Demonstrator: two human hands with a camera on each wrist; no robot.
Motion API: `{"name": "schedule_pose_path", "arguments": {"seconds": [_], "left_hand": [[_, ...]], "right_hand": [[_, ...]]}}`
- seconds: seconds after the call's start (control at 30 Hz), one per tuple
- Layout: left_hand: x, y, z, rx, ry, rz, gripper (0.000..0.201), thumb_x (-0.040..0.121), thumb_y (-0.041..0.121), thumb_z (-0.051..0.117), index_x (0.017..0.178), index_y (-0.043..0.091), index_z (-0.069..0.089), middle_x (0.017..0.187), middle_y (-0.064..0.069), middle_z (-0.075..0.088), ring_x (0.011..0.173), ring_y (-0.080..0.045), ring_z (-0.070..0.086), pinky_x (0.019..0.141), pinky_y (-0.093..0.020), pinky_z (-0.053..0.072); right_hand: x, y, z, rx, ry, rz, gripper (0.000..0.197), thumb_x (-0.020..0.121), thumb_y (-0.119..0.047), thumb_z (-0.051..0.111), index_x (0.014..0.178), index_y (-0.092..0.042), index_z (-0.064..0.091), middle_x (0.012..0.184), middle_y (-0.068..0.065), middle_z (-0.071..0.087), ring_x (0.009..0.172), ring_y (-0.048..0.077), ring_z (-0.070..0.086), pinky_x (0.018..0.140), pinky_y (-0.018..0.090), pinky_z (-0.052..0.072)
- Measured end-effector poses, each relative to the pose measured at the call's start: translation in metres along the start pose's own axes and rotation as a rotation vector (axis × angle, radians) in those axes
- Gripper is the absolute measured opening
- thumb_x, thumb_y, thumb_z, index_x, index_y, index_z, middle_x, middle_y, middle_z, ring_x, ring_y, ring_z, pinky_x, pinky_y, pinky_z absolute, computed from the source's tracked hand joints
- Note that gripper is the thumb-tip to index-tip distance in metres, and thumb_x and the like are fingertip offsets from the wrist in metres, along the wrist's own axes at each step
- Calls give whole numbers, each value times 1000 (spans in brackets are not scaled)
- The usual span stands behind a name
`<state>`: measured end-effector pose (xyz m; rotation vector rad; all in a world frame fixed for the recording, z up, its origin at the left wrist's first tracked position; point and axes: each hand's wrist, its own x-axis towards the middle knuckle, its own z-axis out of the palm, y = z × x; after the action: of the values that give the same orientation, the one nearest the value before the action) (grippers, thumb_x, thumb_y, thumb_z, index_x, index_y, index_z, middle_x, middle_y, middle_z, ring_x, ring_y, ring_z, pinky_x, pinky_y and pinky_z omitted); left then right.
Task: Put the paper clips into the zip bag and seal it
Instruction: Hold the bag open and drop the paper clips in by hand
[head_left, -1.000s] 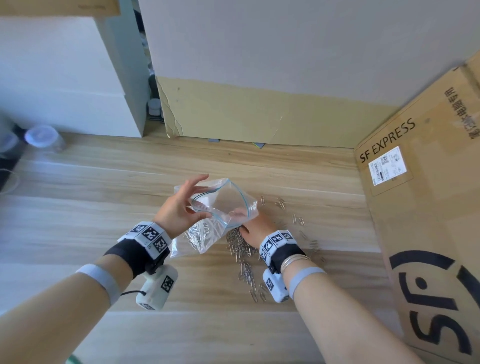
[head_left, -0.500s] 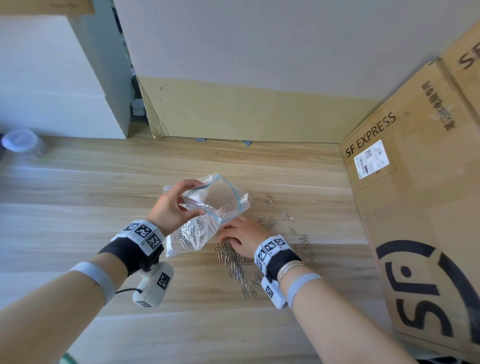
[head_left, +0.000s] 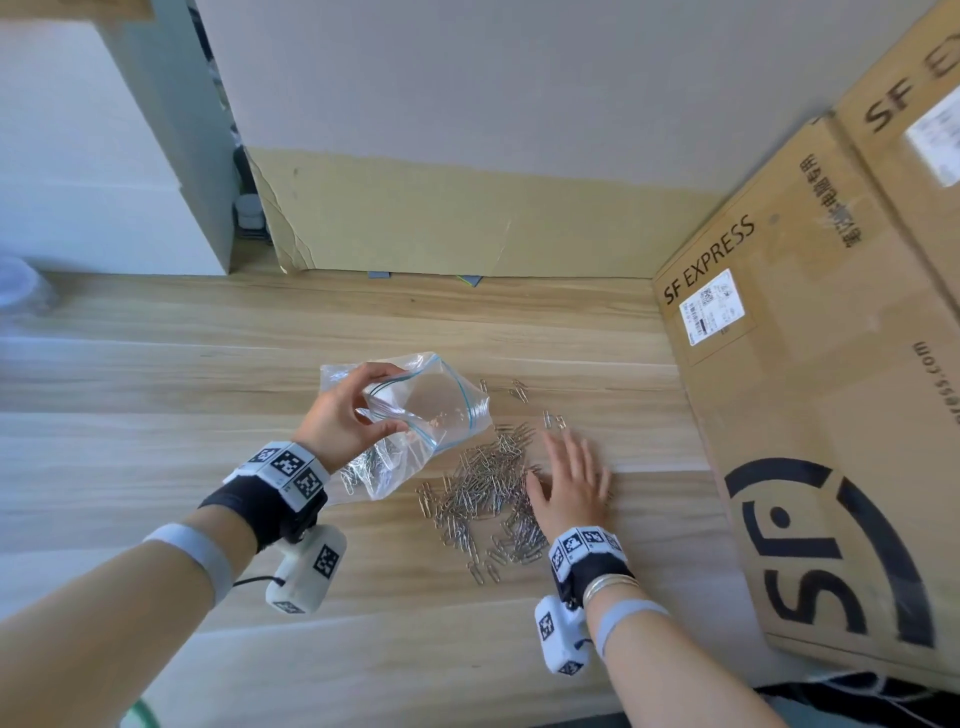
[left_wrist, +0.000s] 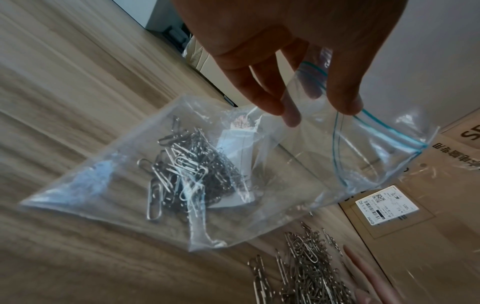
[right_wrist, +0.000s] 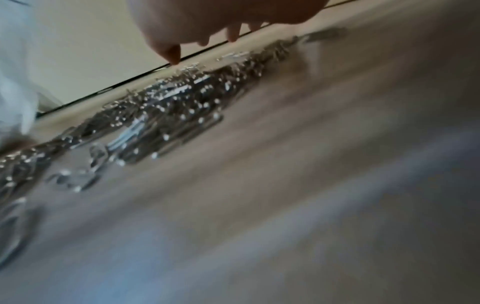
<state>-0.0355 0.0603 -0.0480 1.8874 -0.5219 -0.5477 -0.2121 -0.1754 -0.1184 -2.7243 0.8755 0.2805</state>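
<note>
At frame centre the left hand (head_left: 340, 415) pinches the mouth of the clear plastic zip bag with a blue seal strip (head_left: 441, 410), which holds some clips. Lower right of it, the right hand (head_left: 569, 480) lies flat, fingers spread, beside the pile of silver wire paper clips (head_left: 483, 488) on the light wooden table (head_left: 156, 415).

My right-wrist view is smeared: the heap of silver wire paper clips (right_wrist: 166, 115) reads only as glints. The brown cardboard shipping box (head_left: 841, 415) runs past the frame's right edge.

one zip bag (head_left: 436, 410), two cardboard boxes (head_left: 810, 415), paper clips (head_left: 488, 483) uncountable
</note>
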Motion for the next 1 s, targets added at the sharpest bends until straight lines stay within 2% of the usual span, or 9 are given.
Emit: {"name": "schedule_pose_path", "arguments": {"seconds": [0.1,0.2,0.33,0.4,0.53,0.67,0.83,0.9,1.0], "left_hand": [[0,-5,-1,19,2,0,54,67,9,78,110,29,50,110,25,51,51,10,50,53,-4,40],[-1,-6,-2,14,4,1,56,67,9,78,104,40,48,107,32,52,50,8,49,54,-5,40],[-2,-5,-2,28,4,9,58,68,8,77,102,42,46,110,27,51,49,8,49,53,-5,40],[-2,-4,-2,34,5,8,58,68,8,77,101,44,45,109,28,50,50,8,49,55,-5,41],[-3,-5,-2,14,17,-4,57,68,8,77,99,45,46,99,46,52,50,6,48,53,-5,39],[-4,-5,-1,11,30,11,59,68,6,77,98,46,46,99,39,55,50,4,47,52,-5,39],[-4,-5,0,9,29,-5,57,68,8,77,95,49,48,99,51,49,52,8,49,53,-4,39],[-4,-6,0,11,31,-4,56,68,8,77,97,45,47,99,41,55,54,12,49,55,-4,40],[-4,-5,0,19,31,5,56,69,8,77,99,44,45,107,28,51,54,15,49,56,-3,40]], "right_hand": [[-6,-5,14,38,22,69,65,86,-50,34,143,-29,10,155,-1,6,142,18,0,114,47,-1],[-3,-19,20,91,49,-17,71,80,-55,18,143,-21,16,154,2,12,142,19,4,115,42,0],[5,-41,13,312,-18,-145,59,91,-33,43,143,-20,17,154,0,9,142,17,3,117,40,9],[7,-44,7,369,-45,-172,58,91,-33,46,142,-23,20,154,-1,10,142,17,7,116,42,15],[7,-37,-3,4,-115,-157,75,74,-73,30,139,-44,6,153,-6,9,138,25,12,111,53,15],[8,-43,-3,-206,-234,-274,79,73,-77,35,136,-49,-3,153,-4,3,135,31,13,105,55,21],[18,-50,2,-323,-202,-437,61,86,-62,32,139,-38,13,147,7,20,121,31,34,96,43,40],[23,-52,1,-302,-210,-477,53,90,-51,36,137,-33,21,142,10,26,117,30,39,95,41,42],[28,-52,0,-253,-231,-500,44,92,-38,41,133,-25,29,140,10,29,119,30,40,95,43,44]]}}
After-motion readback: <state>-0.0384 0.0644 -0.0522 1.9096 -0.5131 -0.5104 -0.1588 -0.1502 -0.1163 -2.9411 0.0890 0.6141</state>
